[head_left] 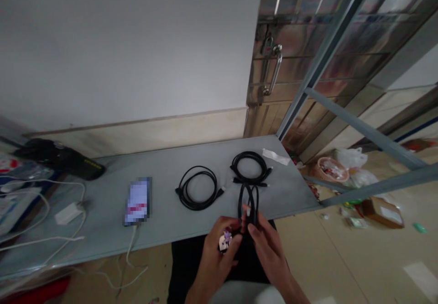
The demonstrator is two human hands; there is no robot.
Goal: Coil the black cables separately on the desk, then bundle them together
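My left hand (218,251) and my right hand (267,244) meet just past the near edge of a grey table (164,222). Both are closed round a looped black cable (248,201) that stands up from my fingers over the table's edge. A small white and purple object (225,241) sits against my left fingers; I cannot make out what it is. Two more coiled black cables lie flat on the table beyond: one (198,188) in the middle and one (250,168) further right.
A phone (138,201) with a lit screen lies left of the coils, a white cord running from it. A white charger (68,212) and cords, a black bag (59,158) and a white wrapper (275,156) lie about. Rubbish and a box (381,212) litter the floor right.
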